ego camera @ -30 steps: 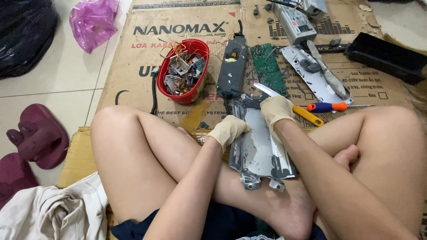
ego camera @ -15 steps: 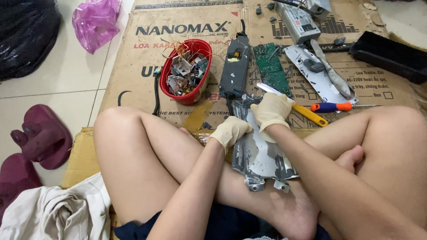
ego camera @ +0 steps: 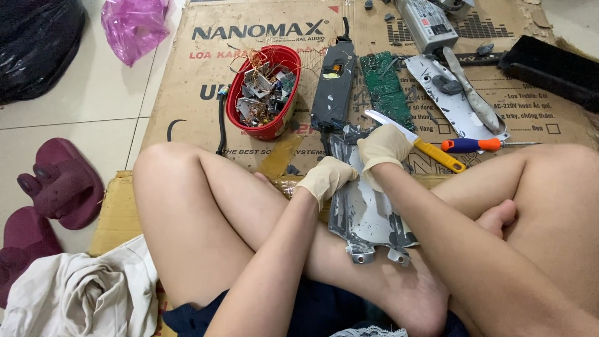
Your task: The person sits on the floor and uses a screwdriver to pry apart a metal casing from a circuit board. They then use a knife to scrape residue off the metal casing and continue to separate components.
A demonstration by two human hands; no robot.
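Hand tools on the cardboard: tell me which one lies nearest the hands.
The yellow-handled knife: its handle sticks out from beside the gloved right hand. The orange-and-blue screwdriver lies farther right, and the grey tool rests higher up on a metal plate.

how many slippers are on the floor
2. One maroon slipper lies on the tiles left of the person's knee; the second slipper sits below it at the left edge, partly cut off and overlapped by cloth.

right hand (ego camera: 384, 146) slid slightly up metal plate (ego camera: 365, 212)
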